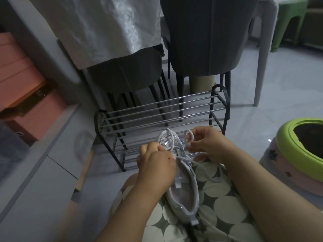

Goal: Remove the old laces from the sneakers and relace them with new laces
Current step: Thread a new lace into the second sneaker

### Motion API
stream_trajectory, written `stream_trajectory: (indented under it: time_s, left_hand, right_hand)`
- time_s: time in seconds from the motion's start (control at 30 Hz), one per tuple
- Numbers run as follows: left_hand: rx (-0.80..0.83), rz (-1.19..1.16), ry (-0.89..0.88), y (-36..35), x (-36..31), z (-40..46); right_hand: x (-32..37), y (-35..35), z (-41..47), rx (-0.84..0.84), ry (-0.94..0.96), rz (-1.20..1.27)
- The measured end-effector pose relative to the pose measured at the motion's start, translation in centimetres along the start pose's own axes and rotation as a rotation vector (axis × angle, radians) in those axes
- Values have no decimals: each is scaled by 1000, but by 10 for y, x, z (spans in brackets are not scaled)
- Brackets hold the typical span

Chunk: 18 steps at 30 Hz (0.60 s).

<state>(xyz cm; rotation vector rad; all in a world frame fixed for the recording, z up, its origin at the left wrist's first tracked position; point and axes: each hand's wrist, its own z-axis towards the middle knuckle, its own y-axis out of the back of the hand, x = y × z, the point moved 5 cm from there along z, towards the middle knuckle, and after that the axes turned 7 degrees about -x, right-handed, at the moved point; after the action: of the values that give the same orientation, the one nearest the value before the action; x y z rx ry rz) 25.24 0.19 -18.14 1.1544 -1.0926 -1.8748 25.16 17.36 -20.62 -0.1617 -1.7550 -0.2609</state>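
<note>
I see the white sneaker [181,182] lying on the lap, just in front of the shoe rack [162,119]. Left hand [155,166] pinches the lace [187,137] at the eyelets; right hand [208,142] holds its loop.

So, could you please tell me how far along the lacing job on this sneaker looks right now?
Midway on this shoe, apparently. The sneaker lies on the lap with a white lace crossing part of its front. The right hand pinches a loop of it; the left hand works at the eyelets. Loose lace trails beside the shoe, so threading and tying remain. No second sneaker shows.
</note>
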Motion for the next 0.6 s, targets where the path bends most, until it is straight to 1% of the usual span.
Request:
stream_trajectory:
  time_s: [0.17, 0.3, 0.5, 0.6]
  left_hand:
    - [-46, -64, 71, -10, 9, 2]
    - [-63, -117, 98, -12, 9, 3]
    - [4, -46, 51, -18, 8, 4]
    - [45, -8, 54, -19, 6, 4]
  right_hand:
    - [-2, -4, -1, -4, -15, -34]
    - [-1, -6, -2, -43, 15, -117]
    - [-1, -7, -1, -45, 36, -209]
    - [-1, -8, -2, -35, 28, -180]
